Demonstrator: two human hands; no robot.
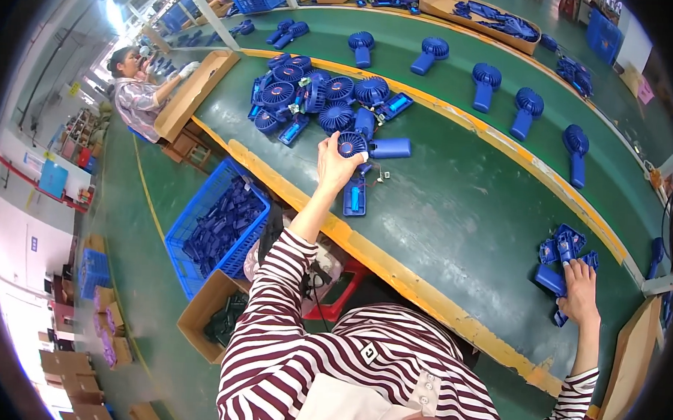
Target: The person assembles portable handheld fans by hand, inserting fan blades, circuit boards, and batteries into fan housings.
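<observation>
On the green workbench [441,214], my left hand [337,165] is closed around the round head of a small blue handheld fan [352,144]. Its thumb and fingers press on the rim of the grille. Close by lie another blue fan handle [391,148] and an open handle shell with a light-blue battery [355,197] and thin wires. Far to the right, my right hand [579,292] reaches over a small heap of blue handle parts [562,244]. Its fingers close over one of them, partly hiding it.
A pile of blue fans [289,91] lies beyond my left hand. Across a yellow divider, several fans [485,85] rest on a green conveyor. A blue crate [219,231] of dark parts and a cardboard box [210,317] stand left. Another person [135,96] sits further along.
</observation>
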